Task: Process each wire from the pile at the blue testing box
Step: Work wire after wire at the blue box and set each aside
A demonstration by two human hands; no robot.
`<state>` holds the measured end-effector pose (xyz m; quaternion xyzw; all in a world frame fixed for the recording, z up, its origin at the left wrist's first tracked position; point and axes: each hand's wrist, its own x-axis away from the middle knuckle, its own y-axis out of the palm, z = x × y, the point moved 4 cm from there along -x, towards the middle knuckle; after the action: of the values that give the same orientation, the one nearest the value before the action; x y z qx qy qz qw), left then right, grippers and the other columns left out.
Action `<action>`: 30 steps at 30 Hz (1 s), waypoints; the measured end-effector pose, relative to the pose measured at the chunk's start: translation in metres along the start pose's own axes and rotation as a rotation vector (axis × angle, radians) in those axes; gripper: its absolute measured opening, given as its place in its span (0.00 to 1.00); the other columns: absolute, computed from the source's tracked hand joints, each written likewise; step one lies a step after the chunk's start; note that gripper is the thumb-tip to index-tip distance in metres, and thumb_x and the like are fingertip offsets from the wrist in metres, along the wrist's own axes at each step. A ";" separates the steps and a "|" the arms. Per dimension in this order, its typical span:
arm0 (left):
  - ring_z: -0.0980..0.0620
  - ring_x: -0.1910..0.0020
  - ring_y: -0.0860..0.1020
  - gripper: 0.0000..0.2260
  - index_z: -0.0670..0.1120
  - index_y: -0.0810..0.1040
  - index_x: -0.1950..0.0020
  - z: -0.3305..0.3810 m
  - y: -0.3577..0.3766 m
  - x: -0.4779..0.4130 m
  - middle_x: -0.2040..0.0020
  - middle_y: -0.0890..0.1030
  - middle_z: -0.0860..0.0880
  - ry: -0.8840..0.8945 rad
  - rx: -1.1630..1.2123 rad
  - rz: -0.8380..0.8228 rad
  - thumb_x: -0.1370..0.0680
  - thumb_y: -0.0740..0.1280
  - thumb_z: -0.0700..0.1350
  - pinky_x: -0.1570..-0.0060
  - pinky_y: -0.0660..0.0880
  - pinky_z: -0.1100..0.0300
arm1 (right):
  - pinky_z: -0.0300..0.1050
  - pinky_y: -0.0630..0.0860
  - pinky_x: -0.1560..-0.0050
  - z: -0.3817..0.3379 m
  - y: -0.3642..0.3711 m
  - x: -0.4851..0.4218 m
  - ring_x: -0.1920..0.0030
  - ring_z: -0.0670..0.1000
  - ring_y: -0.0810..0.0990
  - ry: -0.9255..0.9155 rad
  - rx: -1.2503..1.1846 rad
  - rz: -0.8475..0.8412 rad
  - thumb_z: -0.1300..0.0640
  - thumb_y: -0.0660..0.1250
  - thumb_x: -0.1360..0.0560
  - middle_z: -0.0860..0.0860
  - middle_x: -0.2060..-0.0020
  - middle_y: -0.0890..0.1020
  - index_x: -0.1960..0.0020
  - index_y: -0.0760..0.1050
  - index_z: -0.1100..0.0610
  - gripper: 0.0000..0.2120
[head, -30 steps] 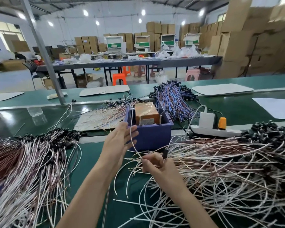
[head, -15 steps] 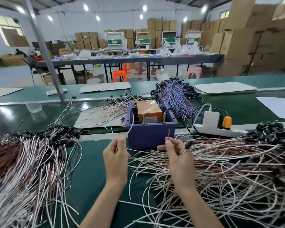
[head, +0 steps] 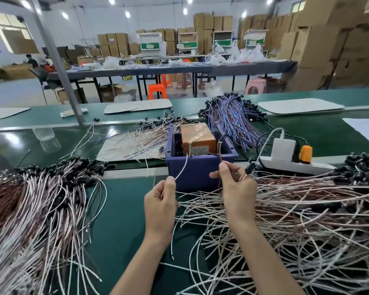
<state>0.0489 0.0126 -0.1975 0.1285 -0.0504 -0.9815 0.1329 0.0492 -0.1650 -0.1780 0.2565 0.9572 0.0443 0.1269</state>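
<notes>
My left hand point(head: 160, 206) curls its fingers point(head: 171, 182) round a white wire point(head: 182, 167), pinching it just in front of the blue box point(head: 200, 170). The wire's free end rises to the left brass pin point(head: 189, 148) at the box's near wall. My right hand point(head: 238, 189) pinches a thin brown lead between thumb and forefinger, and it runs up to the right pin point(head: 219, 147). A black plug point(head: 249, 168) sticks out just beside that hand. Both hands hover over the green surface point(head: 126, 209), the unsorted pile point(head: 307, 213) sprawling under my right wrist, another pile point(head: 41, 201) well to the left.
</notes>
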 end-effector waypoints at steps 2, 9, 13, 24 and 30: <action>0.52 0.72 0.59 0.23 0.41 0.59 0.67 -0.001 0.000 0.000 0.70 0.60 0.45 0.005 -0.005 -0.002 0.17 0.64 0.46 0.72 0.61 0.59 | 0.32 0.64 0.77 0.001 0.000 0.001 0.80 0.41 0.65 -0.004 0.009 -0.010 0.54 0.67 0.18 0.43 0.63 0.87 0.50 0.80 0.51 0.04; 0.54 0.73 0.60 0.22 0.40 0.59 0.66 0.000 0.002 0.000 0.70 0.58 0.45 0.004 -0.020 -0.019 0.17 0.64 0.47 0.74 0.62 0.62 | 0.34 0.62 0.79 0.004 -0.001 -0.001 0.80 0.42 0.63 0.015 -0.014 -0.040 0.52 0.67 0.19 0.46 0.62 0.87 0.49 0.80 0.50 0.04; 0.53 0.73 0.60 0.22 0.40 0.59 0.65 -0.001 0.003 0.000 0.70 0.59 0.46 -0.011 -0.025 -0.030 0.17 0.63 0.48 0.73 0.63 0.60 | 0.35 0.62 0.79 0.005 -0.001 -0.002 0.79 0.44 0.62 0.013 -0.007 -0.057 0.52 0.67 0.18 0.46 0.61 0.87 0.48 0.80 0.50 0.04; 0.53 0.74 0.60 0.22 0.41 0.61 0.65 -0.002 0.004 -0.001 0.72 0.61 0.50 -0.037 -0.020 -0.053 0.17 0.64 0.50 0.70 0.64 0.54 | 0.44 0.70 0.59 0.006 0.000 -0.003 0.72 0.38 0.76 -0.028 0.028 -0.064 0.51 0.67 0.19 0.45 0.61 0.87 0.47 0.80 0.48 0.04; 0.53 0.74 0.61 0.22 0.41 0.61 0.65 -0.001 0.004 0.000 0.70 0.60 0.48 -0.028 -0.025 -0.052 0.17 0.63 0.50 0.69 0.65 0.53 | 0.38 0.69 0.67 0.005 -0.001 -0.003 0.76 0.40 0.71 -0.027 0.033 -0.067 0.50 0.66 0.19 0.44 0.60 0.87 0.46 0.80 0.47 0.04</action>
<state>0.0499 0.0091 -0.1985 0.1144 -0.0369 -0.9868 0.1081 0.0522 -0.1674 -0.1828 0.2269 0.9641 0.0206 0.1367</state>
